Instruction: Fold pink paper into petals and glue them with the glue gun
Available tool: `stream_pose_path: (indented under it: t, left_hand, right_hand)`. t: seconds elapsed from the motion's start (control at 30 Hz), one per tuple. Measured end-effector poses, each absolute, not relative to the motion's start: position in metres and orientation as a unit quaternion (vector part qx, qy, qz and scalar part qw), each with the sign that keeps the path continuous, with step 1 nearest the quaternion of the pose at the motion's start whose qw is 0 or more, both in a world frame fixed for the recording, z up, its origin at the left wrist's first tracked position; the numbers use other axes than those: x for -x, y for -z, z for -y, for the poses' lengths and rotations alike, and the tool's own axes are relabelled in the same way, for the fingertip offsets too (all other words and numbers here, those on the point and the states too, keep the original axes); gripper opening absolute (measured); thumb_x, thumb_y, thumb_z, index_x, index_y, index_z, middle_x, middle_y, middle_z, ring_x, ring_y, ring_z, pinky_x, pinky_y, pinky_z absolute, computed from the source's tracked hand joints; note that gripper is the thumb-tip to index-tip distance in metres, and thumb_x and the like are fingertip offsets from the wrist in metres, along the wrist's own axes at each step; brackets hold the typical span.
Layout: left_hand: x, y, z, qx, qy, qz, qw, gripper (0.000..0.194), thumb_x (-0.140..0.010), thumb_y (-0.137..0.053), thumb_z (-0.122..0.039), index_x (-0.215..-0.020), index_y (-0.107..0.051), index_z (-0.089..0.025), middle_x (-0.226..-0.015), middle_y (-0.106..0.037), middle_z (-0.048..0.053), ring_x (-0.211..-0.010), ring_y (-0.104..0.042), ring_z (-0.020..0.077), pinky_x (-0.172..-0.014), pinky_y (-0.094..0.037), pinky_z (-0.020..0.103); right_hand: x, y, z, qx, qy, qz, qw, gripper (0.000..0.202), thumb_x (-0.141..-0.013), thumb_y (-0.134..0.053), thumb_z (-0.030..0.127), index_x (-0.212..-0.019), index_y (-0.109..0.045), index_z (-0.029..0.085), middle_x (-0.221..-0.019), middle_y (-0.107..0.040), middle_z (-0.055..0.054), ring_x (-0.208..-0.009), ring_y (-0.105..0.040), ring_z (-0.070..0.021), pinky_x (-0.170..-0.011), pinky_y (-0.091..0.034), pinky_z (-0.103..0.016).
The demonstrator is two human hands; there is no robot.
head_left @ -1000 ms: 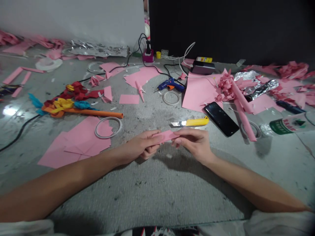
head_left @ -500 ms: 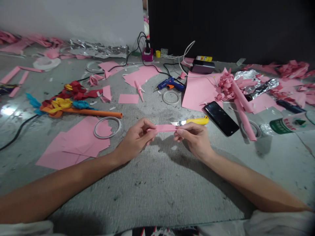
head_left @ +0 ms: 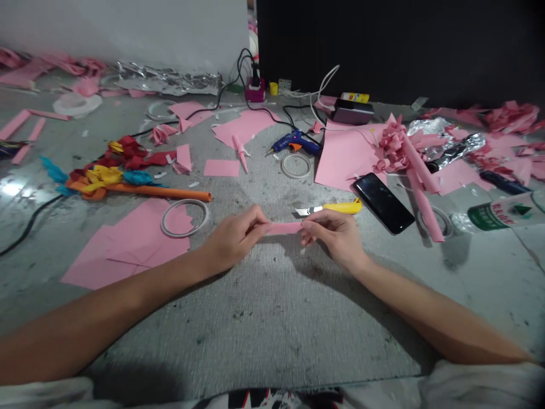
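A narrow pink paper strip (head_left: 285, 228) stretches level between my two hands, just above the grey table. My left hand (head_left: 238, 234) is closed in a pinch on its left end. At the right end, my right hand (head_left: 334, 234) pinches it between thumb and fingers. Beyond the right hand lies a yellow utility knife (head_left: 340, 208) with its blade out, pointing left. Left of my left hand, a roll of white tape (head_left: 185, 233) rests on a stack of pink paper sheets (head_left: 102, 255).
A blue glue gun (head_left: 296, 142) lies at the back beside another tape roll (head_left: 297, 166). To the right are a black phone (head_left: 383, 203), pink paper flowers (head_left: 395, 145) and a plastic bottle (head_left: 506, 211). An orange paper tube (head_left: 170, 193) with coloured paper lies left.
The strip between my hands looks narrower and has come slightly lower. Both hands keep their pinch on its ends, with the left fingers closed more tightly together.
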State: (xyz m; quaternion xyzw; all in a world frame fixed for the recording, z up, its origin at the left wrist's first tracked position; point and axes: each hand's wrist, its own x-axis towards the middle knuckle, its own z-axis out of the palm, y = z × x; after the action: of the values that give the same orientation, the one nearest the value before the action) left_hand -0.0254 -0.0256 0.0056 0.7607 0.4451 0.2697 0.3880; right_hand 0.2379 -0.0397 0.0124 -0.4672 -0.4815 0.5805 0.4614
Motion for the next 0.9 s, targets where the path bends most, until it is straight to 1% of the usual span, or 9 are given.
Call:
stream_pose_path:
  t: [0.13, 0.2, 0.27, 0.37, 0.5, 0.63, 0.77, 0.83, 0.9]
  left_hand:
    - [0.036, 0.009, 0.015, -0.901, -0.155, -0.385, 0.126, 0.021, -0.113, -0.051, -0.034, -0.106, -0.065, -0.02, -0.081, -0.069, 0.002, -0.066, -0.06, 0.0169, -0.058, -0.03, 0.03]
    - [0.038, 0.013, 0.013, -0.931, -0.123, -0.342, 0.042, 0.02, -0.114, -0.048, -0.027, -0.107, -0.065, -0.019, -0.086, -0.069, 0.004, -0.072, -0.063, 0.0193, -0.059, -0.032, 0.032]
    - [0.036, 0.012, 0.012, -0.945, -0.11, -0.308, -0.005, 0.019, -0.113, -0.046, -0.021, -0.106, -0.064, -0.018, -0.087, -0.067, 0.004, -0.074, -0.064, 0.0207, -0.061, -0.036, 0.033]
    - [0.03, 0.005, 0.013, -0.957, -0.086, -0.275, -0.031, 0.016, -0.111, -0.047, -0.018, -0.104, -0.062, -0.017, -0.085, -0.066, 0.004, -0.075, -0.064, 0.0225, -0.063, -0.041, 0.035]
    - [0.021, -0.003, 0.012, -0.965, -0.037, -0.252, -0.054, 0.018, -0.111, -0.045, -0.018, -0.108, -0.063, -0.016, -0.085, -0.066, 0.006, -0.077, -0.064, 0.0242, -0.063, -0.041, 0.034]
    - [0.019, -0.003, 0.011, -0.966, -0.03, -0.257, -0.03, 0.021, -0.109, -0.043, -0.015, -0.118, -0.063, -0.015, -0.088, -0.068, 0.007, -0.079, -0.064, 0.0243, -0.064, -0.043, 0.033]
    - [0.02, -0.005, 0.012, -0.964, -0.045, -0.263, -0.011, 0.025, -0.106, -0.042, -0.011, -0.117, -0.064, -0.014, -0.087, -0.068, 0.007, -0.079, -0.065, 0.0257, -0.065, -0.044, 0.035]
    - [0.019, -0.009, 0.014, -0.959, -0.061, -0.278, -0.005, 0.026, -0.104, -0.041, -0.008, -0.114, -0.064, -0.015, -0.084, -0.068, 0.006, -0.075, -0.064, 0.0249, -0.063, -0.043, 0.036]
    - [0.019, -0.012, 0.016, -0.954, -0.073, -0.29, 0.002, 0.025, -0.103, -0.042, -0.007, -0.112, -0.064, -0.016, -0.081, -0.067, 0.004, -0.072, -0.063, 0.024, -0.062, -0.04, 0.035]
  right_hand:
    - [-0.241, -0.007, 0.034, 0.483, -0.581, 0.508, 0.415, 0.023, -0.084, -0.089, 0.038, -0.085, -0.079, 0.018, -0.072, -0.08, -0.006, -0.059, -0.076, -0.0183, -0.057, -0.062, -0.031]
    - [-0.242, -0.004, 0.033, 0.486, -0.582, 0.516, 0.398, 0.024, -0.085, -0.088, 0.04, -0.085, -0.078, 0.018, -0.074, -0.08, -0.006, -0.061, -0.076, -0.0188, -0.059, -0.062, -0.032]
    - [-0.243, -0.002, 0.032, 0.491, -0.579, 0.524, 0.386, 0.025, -0.085, -0.086, 0.041, -0.086, -0.077, 0.018, -0.074, -0.079, -0.006, -0.062, -0.076, -0.0187, -0.059, -0.062, -0.032]
    - [-0.243, -0.001, 0.034, 0.504, -0.557, 0.548, 0.37, 0.023, -0.088, -0.082, 0.04, -0.087, -0.076, 0.018, -0.073, -0.076, -0.004, -0.057, -0.07, -0.0155, -0.056, -0.058, -0.03]
    - [-0.243, 0.0, 0.036, 0.508, -0.521, 0.588, 0.353, 0.019, -0.093, -0.077, 0.036, -0.088, -0.075, 0.018, -0.071, -0.072, -0.001, -0.051, -0.062, -0.0121, -0.051, -0.052, -0.028]
    - [-0.245, -0.002, 0.037, 0.502, -0.462, 0.654, 0.327, 0.019, -0.1, -0.069, 0.033, -0.09, -0.076, 0.019, -0.072, -0.071, 0.0, -0.053, -0.059, -0.012, -0.053, -0.047, -0.029]
    - [-0.246, -0.004, 0.039, 0.474, -0.323, 0.753, 0.322, 0.02, -0.106, -0.064, 0.025, -0.1, -0.082, 0.019, -0.081, -0.077, -0.003, -0.069, -0.068, -0.0156, -0.066, -0.049, -0.031]
    - [-0.247, -0.004, 0.04, 0.452, -0.289, 0.775, 0.335, 0.018, -0.107, -0.066, 0.024, -0.108, -0.083, 0.019, -0.09, -0.081, -0.005, -0.077, -0.072, -0.0174, -0.071, -0.051, -0.031]
    - [-0.247, -0.005, 0.04, 0.438, -0.274, 0.783, 0.346, 0.017, -0.106, -0.068, 0.024, -0.11, -0.083, 0.018, -0.09, -0.081, -0.005, -0.077, -0.072, -0.0173, -0.07, -0.05, -0.031]
